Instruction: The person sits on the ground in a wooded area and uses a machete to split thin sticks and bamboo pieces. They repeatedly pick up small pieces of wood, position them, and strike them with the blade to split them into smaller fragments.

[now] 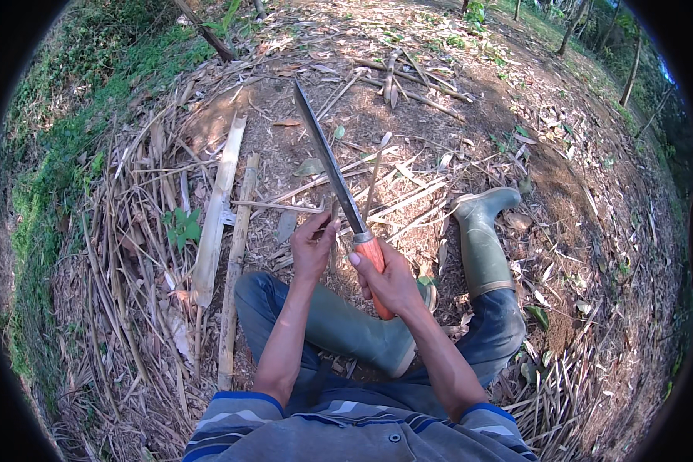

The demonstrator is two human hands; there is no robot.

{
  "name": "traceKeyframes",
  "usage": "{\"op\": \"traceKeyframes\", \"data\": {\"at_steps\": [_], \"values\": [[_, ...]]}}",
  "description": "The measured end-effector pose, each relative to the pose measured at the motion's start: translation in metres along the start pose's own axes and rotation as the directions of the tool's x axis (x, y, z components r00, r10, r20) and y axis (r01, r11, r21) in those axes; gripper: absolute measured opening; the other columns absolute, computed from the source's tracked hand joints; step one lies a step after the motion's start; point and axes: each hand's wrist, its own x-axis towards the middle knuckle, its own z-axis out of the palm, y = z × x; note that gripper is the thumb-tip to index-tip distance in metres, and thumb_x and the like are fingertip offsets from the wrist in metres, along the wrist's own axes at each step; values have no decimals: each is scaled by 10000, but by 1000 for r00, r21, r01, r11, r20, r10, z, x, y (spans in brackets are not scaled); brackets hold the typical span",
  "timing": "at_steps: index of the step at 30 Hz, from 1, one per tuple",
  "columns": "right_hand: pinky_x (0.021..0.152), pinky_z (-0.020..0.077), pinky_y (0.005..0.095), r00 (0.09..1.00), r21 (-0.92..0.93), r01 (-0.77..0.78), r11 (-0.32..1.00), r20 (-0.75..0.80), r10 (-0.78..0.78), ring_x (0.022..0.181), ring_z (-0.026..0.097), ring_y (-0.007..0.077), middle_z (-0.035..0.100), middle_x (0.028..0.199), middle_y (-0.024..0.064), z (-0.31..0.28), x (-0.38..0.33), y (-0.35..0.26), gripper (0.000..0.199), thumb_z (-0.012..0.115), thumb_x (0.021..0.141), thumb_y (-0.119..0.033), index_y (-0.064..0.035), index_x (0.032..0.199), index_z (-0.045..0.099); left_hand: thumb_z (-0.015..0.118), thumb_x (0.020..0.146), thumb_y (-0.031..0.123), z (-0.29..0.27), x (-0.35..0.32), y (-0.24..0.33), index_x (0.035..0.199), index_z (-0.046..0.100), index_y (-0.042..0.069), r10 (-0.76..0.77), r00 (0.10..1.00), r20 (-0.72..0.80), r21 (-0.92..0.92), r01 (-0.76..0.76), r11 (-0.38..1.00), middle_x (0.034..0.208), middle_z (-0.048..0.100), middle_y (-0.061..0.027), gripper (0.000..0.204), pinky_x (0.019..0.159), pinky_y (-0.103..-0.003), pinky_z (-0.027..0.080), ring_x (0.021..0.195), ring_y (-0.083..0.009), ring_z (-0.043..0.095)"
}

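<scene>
My right hand point(389, 279) is closed round the orange-red wooden handle point(370, 252) of a machete. Its long dark blade point(327, 158) points up and away to the left, clear of the ground litter below it. To the left of the handle, my left hand point(313, 245) pinches a thin brownish strip point(333, 209), which pokes out above the fingertips. The strip and the blade appear apart. Just right of the blade a narrow stick point(374, 183) shows; I cannot tell whether it touches my right hand.
Left of my legs lie a split pale stalk point(219, 208), a bamboo pole point(239, 254) and a heap of dry sticks point(119, 262). My green rubber boots point(485, 246) rest on leaf litter. Cut branches point(412, 81) lie ahead; pale strips point(550, 396) pile at lower right.
</scene>
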Motion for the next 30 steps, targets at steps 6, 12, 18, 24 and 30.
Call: {"op": "traceKeyframes", "data": {"at_steps": [6,12,18,24,30], "values": [[421,444,236,1000,18,-20,1000,18,20,461,526,79,516,590,6,-1,1,0,326,612,885,-325,-14,959,548,675,837,121,0,0,-6,1052,636,-32,31,999,-8,51,-31,998,859,637,-80,266,667,-234,476,760,-112,599],[416,427,231,999,123,-16,992,42,11,451,504,69,494,575,-9,2,2,0,284,601,898,-294,-22,946,536,674,846,150,-2,2,-11,1059,635,-29,15,1000,14,3,-15,1000,878,643,-82,282,668,-239,478,766,-111,601],[413,412,235,1000,124,-22,992,17,20,445,494,73,496,583,-5,9,2,5,260,601,900,-267,-23,954,527,674,846,145,-1,1,-7,1064,637,-28,24,1000,14,2,-24,1000,895,640,-76,280,677,-231,476,778,-102,594],[422,426,241,1000,6,28,1000,1,-28,465,502,76,504,602,0,2,-4,-9,276,608,892,-273,-16,971,543,665,842,108,-1,-2,10,1073,630,-38,-14,1000,16,13,14,1000,890,637,-71,275,682,-229,474,780,-93,582],[426,430,240,999,-50,-35,998,7,35,503,522,77,532,626,2,3,-6,-3,306,611,885,-307,-17,965,557,658,845,94,1,-1,-15,1061,631,-42,-15,1000,-27,-46,14,999,897,646,-77,257,708,-235,482,799,-105,599]]}}
